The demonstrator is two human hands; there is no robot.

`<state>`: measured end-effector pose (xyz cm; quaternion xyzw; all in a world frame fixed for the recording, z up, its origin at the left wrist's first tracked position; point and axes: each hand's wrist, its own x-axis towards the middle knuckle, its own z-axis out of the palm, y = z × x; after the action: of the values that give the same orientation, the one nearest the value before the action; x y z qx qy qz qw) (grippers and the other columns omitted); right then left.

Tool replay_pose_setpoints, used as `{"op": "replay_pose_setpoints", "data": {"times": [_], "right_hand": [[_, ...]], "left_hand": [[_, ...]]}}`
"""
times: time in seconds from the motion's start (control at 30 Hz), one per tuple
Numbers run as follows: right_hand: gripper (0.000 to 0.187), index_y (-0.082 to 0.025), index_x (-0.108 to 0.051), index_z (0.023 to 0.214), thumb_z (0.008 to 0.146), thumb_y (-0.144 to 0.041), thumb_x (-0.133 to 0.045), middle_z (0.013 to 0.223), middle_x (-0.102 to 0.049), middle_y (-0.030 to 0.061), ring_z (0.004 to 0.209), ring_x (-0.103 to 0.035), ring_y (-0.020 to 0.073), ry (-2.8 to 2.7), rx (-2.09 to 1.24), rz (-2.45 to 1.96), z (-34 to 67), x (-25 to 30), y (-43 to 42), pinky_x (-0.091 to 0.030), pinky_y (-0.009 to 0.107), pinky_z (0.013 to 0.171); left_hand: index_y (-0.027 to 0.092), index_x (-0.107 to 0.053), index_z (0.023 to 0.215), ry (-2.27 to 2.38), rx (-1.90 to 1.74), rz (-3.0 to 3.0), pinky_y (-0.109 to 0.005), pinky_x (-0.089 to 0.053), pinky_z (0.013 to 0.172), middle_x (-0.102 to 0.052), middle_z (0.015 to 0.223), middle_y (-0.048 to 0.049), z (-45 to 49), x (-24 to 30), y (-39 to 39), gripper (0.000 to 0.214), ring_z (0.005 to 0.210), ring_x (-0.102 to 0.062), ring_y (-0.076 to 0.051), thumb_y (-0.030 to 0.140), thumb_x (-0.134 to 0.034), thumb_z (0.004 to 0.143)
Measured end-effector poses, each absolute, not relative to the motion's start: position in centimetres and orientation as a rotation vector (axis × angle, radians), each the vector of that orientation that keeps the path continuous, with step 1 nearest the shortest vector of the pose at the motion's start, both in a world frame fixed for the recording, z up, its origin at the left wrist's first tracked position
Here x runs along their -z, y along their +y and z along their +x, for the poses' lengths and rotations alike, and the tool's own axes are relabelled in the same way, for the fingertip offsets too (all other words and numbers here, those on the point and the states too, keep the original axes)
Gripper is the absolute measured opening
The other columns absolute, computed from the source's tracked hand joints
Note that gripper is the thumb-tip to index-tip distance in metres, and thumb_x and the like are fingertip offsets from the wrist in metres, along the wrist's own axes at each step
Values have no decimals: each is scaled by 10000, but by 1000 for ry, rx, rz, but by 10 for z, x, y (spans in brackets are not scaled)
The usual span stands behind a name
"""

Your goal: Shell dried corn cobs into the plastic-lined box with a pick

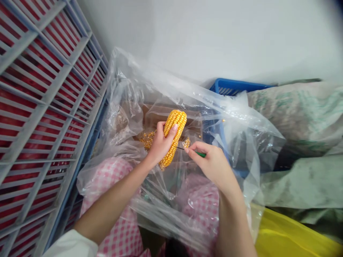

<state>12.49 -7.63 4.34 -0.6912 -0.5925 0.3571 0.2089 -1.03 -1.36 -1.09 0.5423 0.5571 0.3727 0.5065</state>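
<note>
My left hand (160,144) is wrapped round a yellow corn cob (175,125), holding it upright over a box lined with a clear plastic bag (171,96). My right hand (211,162) pinches a thin tool with a green handle (200,154); its dark metal tip touches the cob's right side. Loose kernels (147,138) lie in the bag behind the cob. My knees, in pink checked cloth (118,178), sit under the bag's near edge.
A grey lattice rack with red behind it (40,107) stands at the left. A blue crate (233,86) sits behind the bag. Pale woven sacks (300,117) fill the right side, a yellow bag (289,237) lies at the lower right, and a white wall rises behind.
</note>
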Motion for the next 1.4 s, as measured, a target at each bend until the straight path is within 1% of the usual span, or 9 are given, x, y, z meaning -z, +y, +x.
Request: {"op": "replay_pose_setpoints", "data": {"times": [0.3,0.5,0.6,0.67,0.77,0.9,1.1,1.23,1.4], "right_hand": [[245,-195,-564,661,836,-328,-457,510,-500,-46,452,-415,84,-1619,-678,-1944,100,-33,-77,-280,201,504],[304,-178,-571,705,891,-301,-366,535,-565,-5,468,-505,112,-1569,-279,-2045,63,-7,-84,-271,219,481],[325,-172,-576,725,907,-296,-337,575,-596,14,493,-532,116,-1577,-184,-1994,52,2,-85,-284,219,483],[297,-176,-584,748,900,-302,-362,612,-615,11,506,-535,108,-1587,-256,-1937,56,-2,-83,-301,209,497],[229,-192,-584,755,868,-335,-445,631,-608,-25,530,-520,83,-1521,-535,-1839,76,-18,-79,-328,180,528],[262,-187,-550,671,827,-391,-501,540,-496,-63,495,-427,68,-1483,-775,-1769,99,-36,-75,-316,176,517],[264,-181,-540,657,825,-379,-495,545,-469,-66,495,-393,62,-1516,-821,-1802,97,-38,-76,-302,182,522],[249,-182,-545,660,824,-362,-495,534,-454,-69,490,-390,61,-1569,-822,-1813,102,-39,-77,-294,183,517],[278,-177,-535,632,813,-385,-500,532,-449,-59,505,-391,74,-1573,-979,-1794,114,-34,-73,-300,195,518]], "left_hand": [[198,-398,922,1396,-984,1088,-246,-415,687,-519,838,-5,-12,14,-6,395,758,-526,-113,570,-421,789],[209,-390,927,1480,-1157,963,-250,-433,701,-531,875,-20,-11,22,0,451,794,-548,-123,613,-460,739],[217,-386,927,1485,-1240,784,-250,-452,673,-538,856,-20,-14,17,3,461,770,-564,-127,634,-436,737],[223,-386,919,1447,-1245,700,-248,-463,645,-538,828,-13,-17,11,3,449,741,-571,-126,629,-445,737],[229,-396,911,1344,-1179,652,-246,-468,582,-527,772,4,-21,2,2,428,657,-568,-121,607,-478,730],[226,-413,893,1255,-1142,673,-236,-464,565,-516,753,19,-24,0,-1,396,613,-541,-101,573,-509,729],[224,-417,902,1277,-1128,822,-238,-441,614,-521,797,14,-26,2,-2,382,673,-531,-103,571,-476,753],[215,-423,914,1346,-1066,1084,-241,-408,684,-533,851,4,-27,-5,-3,352,758,-527,-112,537,-470,777],[205,-441,848,1334,-873,1157,-243,-372,651,-520,757,14,-27,-1,-4,348,699,-504,-116,539,-492,764]]}}
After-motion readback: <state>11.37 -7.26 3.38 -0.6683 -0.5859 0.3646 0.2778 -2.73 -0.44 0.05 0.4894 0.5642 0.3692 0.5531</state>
